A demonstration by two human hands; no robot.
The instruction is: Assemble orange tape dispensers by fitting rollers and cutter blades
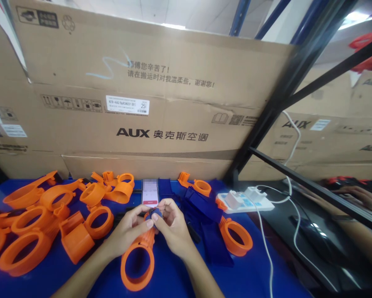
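Observation:
Near the middle front of the blue table, both hands close on one orange plastic ring part (138, 269), its round opening toward me. My left hand (130, 227) grips the narrow upper end of this part from the left. My right hand (172, 225) pinches a small dark blue piece (155, 217) at that same end, thumb on top. The fingers partly cover the joint, so I cannot tell how the blue piece sits on the orange part. Just behind the hands a phone (150, 191) with a lit timer screen stands tilted up.
Several orange ring parts (24, 252) crowd the left. Another orange ring (235, 236) lies right, beside dark blue flat pieces (201, 205). A white power strip (245, 200) with plugs and cables sits by a black rack post (266, 111). Cardboard boxes (161, 145) stand behind; another person's arm (356, 236) shows far right.

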